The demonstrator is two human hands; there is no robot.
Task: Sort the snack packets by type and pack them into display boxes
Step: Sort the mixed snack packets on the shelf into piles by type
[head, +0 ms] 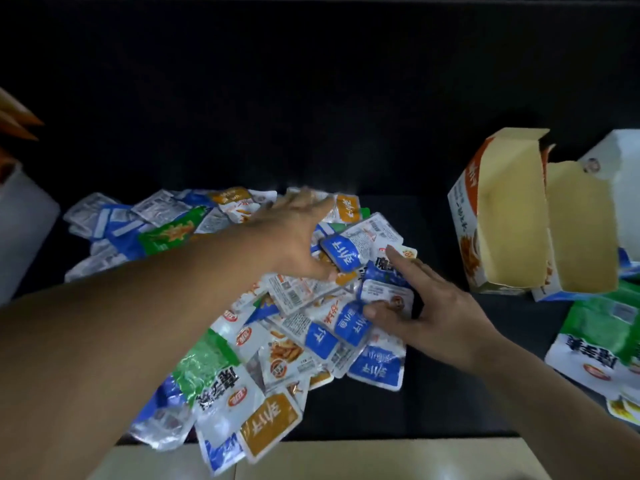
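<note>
While both lie spread wide, left hand (291,237) and right hand (440,317) press the packets (277,358).

Bare dark tabletop (433,237) lies open between the packet pile (284,358) and the open-flapped box (502,220) at right.

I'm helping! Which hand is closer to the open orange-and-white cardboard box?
Right. The right hand rests on the heap of shiny snack packets, at its edge nearest the open orange-and-white cardboard box; the left hand is farther, over its middle.
</note>
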